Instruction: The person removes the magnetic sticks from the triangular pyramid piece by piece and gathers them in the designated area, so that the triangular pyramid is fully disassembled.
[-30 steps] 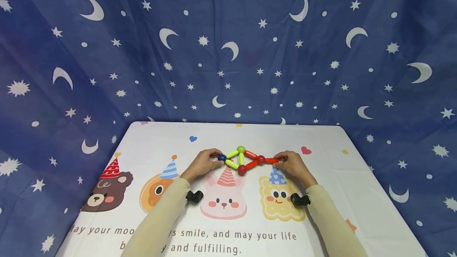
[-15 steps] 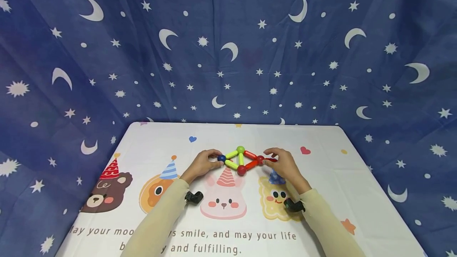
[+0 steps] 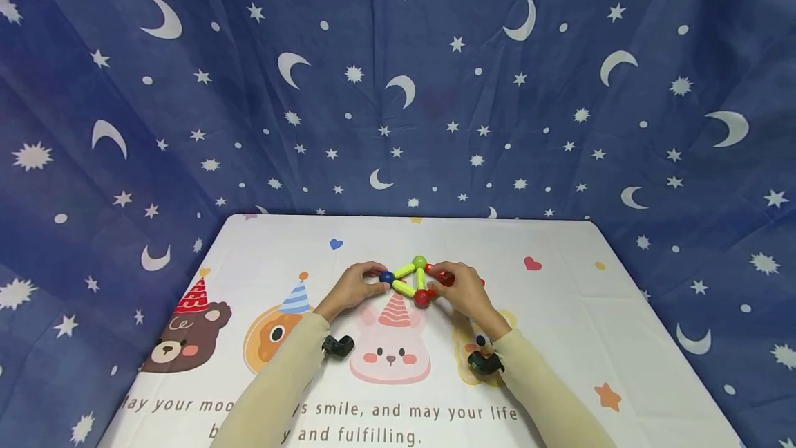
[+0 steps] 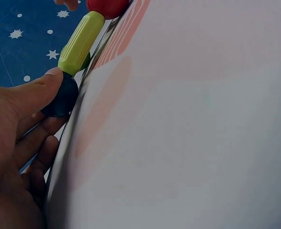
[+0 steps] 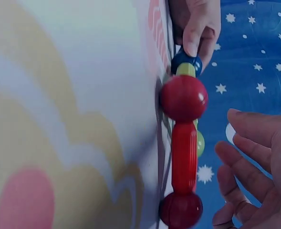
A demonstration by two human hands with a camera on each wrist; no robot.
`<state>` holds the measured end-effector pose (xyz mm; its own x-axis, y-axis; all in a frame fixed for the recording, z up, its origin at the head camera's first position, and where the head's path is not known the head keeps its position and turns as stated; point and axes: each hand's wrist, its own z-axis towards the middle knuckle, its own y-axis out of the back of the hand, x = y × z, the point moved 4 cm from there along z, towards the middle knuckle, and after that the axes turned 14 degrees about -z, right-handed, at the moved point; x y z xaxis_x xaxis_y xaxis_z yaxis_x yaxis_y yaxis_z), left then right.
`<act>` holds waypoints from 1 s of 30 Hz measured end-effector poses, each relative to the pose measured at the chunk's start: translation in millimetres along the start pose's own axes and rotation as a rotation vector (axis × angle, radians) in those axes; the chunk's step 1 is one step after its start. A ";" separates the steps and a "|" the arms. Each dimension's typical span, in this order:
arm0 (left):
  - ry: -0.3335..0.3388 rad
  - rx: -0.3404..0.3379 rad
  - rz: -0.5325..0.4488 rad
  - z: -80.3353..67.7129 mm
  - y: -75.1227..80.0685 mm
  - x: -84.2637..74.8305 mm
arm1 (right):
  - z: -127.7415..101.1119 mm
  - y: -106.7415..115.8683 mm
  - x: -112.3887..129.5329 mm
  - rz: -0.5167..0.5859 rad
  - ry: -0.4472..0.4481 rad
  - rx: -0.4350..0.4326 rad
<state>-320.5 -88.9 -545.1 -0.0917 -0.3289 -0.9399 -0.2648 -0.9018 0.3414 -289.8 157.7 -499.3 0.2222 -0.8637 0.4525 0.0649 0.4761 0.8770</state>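
A flat figure of magnetic sticks and balls [image 3: 415,281] lies mid-table: a green ball [image 3: 419,262], a red ball [image 3: 421,297], yellow-green sticks and red sticks. My left hand [image 3: 378,281] pinches the dark blue ball [image 3: 387,276] at its left corner. In the left wrist view the thumb of the left hand [image 4: 49,107] presses that blue ball [image 4: 61,100], which joins a yellow-green stick [image 4: 80,43]. My right hand [image 3: 443,281] covers the red sticks on the right. In the right wrist view the right hand [image 5: 228,133] has loosely bent fingers beside a red stick [image 5: 184,157] with a small gap, not gripping.
The table [image 3: 560,310] wears a white cloth printed with cartoon animals in party hats and a line of text near the front edge. A blue star-and-moon curtain [image 3: 398,88] hangs close behind and to both sides. Black wrist cameras [image 3: 338,346] sit on both forearms.
My right hand has slid left from the figure's far right end to over the red sticks near the middle. The left hand has kept its hold on the blue ball.
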 end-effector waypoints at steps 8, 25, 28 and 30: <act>-0.010 0.002 0.001 0.6 0.8 1.5 | 4.9 -12.5 13.4 0.000 -0.031 -0.003; -0.028 -0.001 -0.001 0.4 0.4 0.9 | 12.7 -38.9 29.3 -0.048 -0.033 0.064; -0.034 -0.006 0.000 0.0 0.5 0.5 | 14.0 -41.1 32.6 -0.071 -0.012 0.061; -0.038 -0.007 -0.003 0.2 0.4 0.7 | 14.7 -42.9 33.9 -0.089 -0.007 0.063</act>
<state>-320.8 -89.4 -545.7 -0.1277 -0.3155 -0.9403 -0.2588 -0.9046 0.3386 -299.4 105.5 -519.2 0.2119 -0.9034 0.3729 0.0233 0.3861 0.9222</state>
